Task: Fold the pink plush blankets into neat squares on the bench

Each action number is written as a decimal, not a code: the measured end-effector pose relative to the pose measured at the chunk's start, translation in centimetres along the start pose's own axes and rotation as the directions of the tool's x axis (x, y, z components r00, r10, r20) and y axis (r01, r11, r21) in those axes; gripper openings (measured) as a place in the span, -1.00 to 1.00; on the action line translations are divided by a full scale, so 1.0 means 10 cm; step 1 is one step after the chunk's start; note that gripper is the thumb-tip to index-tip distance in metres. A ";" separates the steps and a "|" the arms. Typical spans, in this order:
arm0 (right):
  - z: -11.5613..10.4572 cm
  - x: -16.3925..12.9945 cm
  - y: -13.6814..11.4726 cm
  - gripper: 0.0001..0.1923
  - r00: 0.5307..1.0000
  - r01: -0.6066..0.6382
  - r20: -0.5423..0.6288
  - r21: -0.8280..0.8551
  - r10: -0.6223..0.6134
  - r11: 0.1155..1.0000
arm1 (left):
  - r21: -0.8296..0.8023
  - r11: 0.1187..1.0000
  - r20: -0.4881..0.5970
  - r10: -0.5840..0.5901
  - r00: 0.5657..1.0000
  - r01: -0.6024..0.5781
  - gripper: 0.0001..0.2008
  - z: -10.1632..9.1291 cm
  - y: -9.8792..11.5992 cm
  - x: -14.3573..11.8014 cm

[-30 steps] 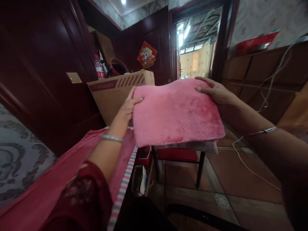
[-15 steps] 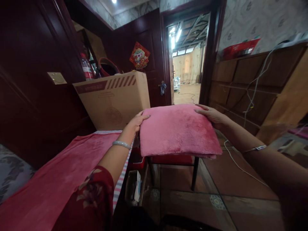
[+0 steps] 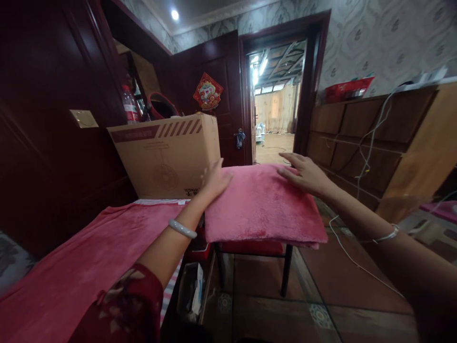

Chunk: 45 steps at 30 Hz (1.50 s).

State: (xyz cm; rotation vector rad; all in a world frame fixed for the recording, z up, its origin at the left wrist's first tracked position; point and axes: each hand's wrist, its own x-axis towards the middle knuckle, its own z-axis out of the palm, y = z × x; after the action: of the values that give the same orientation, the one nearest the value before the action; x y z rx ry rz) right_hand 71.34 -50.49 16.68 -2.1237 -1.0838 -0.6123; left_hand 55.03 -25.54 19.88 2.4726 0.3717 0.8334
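Surroundings: at left, a long pink plush blanket (image 3: 82, 257) lies spread over a striped sheet; at its far end stands a large brown cardboard box (image 3: 160, 157), its right end just behind the left hand (image 3: 216, 181) and the nearest obstruction on that side. A clear plastic bottle with a red label (image 3: 129, 107) shows above the box's top edge; on it or behind it, cannot tell. At right, a brown wooden cabinet (image 3: 378, 124) carries a red basket (image 3: 348, 89); a white cable (image 3: 371, 131) hangs down its front. The doorway beyond is unobstructed. Subject item: a folded pink plush cloth (image 3: 264, 207), lying flat on a red-topped seat with dark legs (image 3: 286, 271), between the two hands. Left hand at its left far corner, right hand (image 3: 302, 174) over its right far edge. Grip on both sides: fingers loosely extended, thumbs apart, nothing clasped; whether fingertips touch the plush, cannot tell.
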 end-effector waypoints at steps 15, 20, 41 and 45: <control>0.36 -0.07 -0.14 -0.22 0.947 0.265 0.238 -0.198 -0.215 0.944 | 0.376 0.888 0.244 0.181 0.953 -0.265 -0.30 0.48 0.01 -0.12; 0.38 -0.06 -0.14 -0.21 0.946 0.261 0.257 -0.249 -0.196 0.933 | 0.411 0.867 0.234 0.196 0.952 -0.280 -0.28 0.50 0.00 -0.10; 0.23 -0.07 -0.16 -0.19 0.957 0.222 0.239 -0.234 -0.165 0.947 | 0.485 0.871 0.122 0.016 0.992 -0.074 -0.35 -0.34 -1.08 -0.96; 0.11 -0.30 -0.57 -0.21 0.926 0.377 0.038 -0.077 -0.375 0.923 | 0.497 0.867 0.157 -0.135 0.978 0.039 -0.33 -0.62 -1.61 -1.75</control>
State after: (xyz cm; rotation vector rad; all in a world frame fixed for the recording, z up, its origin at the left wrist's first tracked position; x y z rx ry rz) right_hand 65.08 -48.71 15.96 -2.0066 -1.5209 -0.8248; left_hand 36.11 -16.77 6.93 2.9464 0.6965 0.5012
